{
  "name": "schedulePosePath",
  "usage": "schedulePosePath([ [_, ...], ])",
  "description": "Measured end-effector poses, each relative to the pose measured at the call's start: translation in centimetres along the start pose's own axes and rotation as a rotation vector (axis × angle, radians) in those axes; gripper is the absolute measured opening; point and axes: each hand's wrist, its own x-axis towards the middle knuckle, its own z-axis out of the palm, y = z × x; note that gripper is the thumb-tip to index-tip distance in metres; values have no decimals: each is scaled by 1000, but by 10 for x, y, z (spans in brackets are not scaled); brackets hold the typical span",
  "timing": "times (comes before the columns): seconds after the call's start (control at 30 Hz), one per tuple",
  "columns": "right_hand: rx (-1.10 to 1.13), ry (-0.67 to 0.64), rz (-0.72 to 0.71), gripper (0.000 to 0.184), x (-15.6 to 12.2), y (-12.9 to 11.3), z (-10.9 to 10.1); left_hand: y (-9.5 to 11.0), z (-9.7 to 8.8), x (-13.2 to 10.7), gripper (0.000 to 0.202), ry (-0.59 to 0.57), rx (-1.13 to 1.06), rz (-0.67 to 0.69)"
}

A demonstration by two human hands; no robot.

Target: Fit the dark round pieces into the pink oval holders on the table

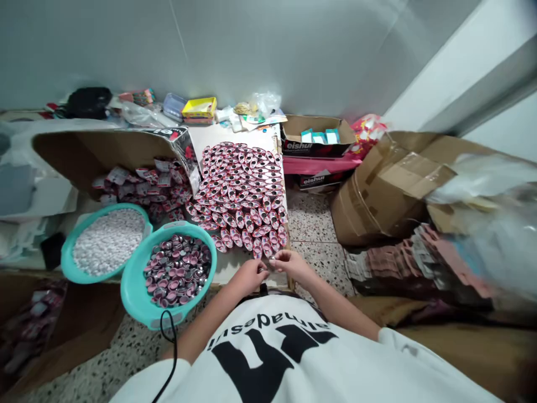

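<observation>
At lower centre of the frame, the left hand [250, 275] and right hand [292, 263] meet, fingers pinched together on a small pink-and-silver piece [268, 267]. Just above lie rows of like pieces [243, 190] on the white board [235, 266]; a teal basin of caps [174, 271] sits left.

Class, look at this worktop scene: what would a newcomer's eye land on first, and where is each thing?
First, the fan of pink pieces laid in overlapping rows at the centre of the board. Next, two teal basins at the left: the white-filled basin and the pink-capped basin. Just below the rows, the left hand and right hand meet over one small piece.
</observation>
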Motion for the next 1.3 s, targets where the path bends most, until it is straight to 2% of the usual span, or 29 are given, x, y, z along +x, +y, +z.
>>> schedulePosePath([
  [0.07,-121,73,-84,38,19,-6,-41,0,17,-1,20,93,-122,-79],
  [0.17,-536,174,-312,23,64,-24,-100,-2,50,-6,28,251,-364,-213],
  [0.23,-769,154,-435,21,96,-35,-127,-4,72,-14,33,328,-470,-277],
  [0.3,-903,82,-497,19,124,-43,-140,-7,89,-28,35,380,-501,-313],
  [0.37,-986,-6,-551,20,145,-46,-142,-14,100,-46,36,434,-507,-349],
  [0.47,-1042,-107,-605,22,160,-44,-133,-30,107,-73,46,548,-507,-441],
  [0.57,-1059,-96,-597,26,162,-36,-124,-44,109,-89,57,691,-501,-533],
  [0.63,-1024,-102,-573,29,159,-31,-122,-47,110,-90,60,747,-511,-566],
  [0.73,-818,-115,-450,28,156,-29,-120,-41,111,-79,60,769,-536,-565],
  [0.9,-600,14,-213,20,168,-37,-120,-12,109,-49,52,714,-572,-465],
  [1.0,-537,4,-108,35,183,-40,-121,3,101,-34,48,687,-596,-437],
  [1.1,-567,-89,-22,48,197,-39,-121,11,92,-21,49,756,-645,-491],
  [1.2,-608,-171,63,47,205,-39,-121,14,90,-3,50,872,-726,-576],
  [1.3,-519,-238,264,47,205,-41,-123,22,97,22,48,987,-826,-640],
])
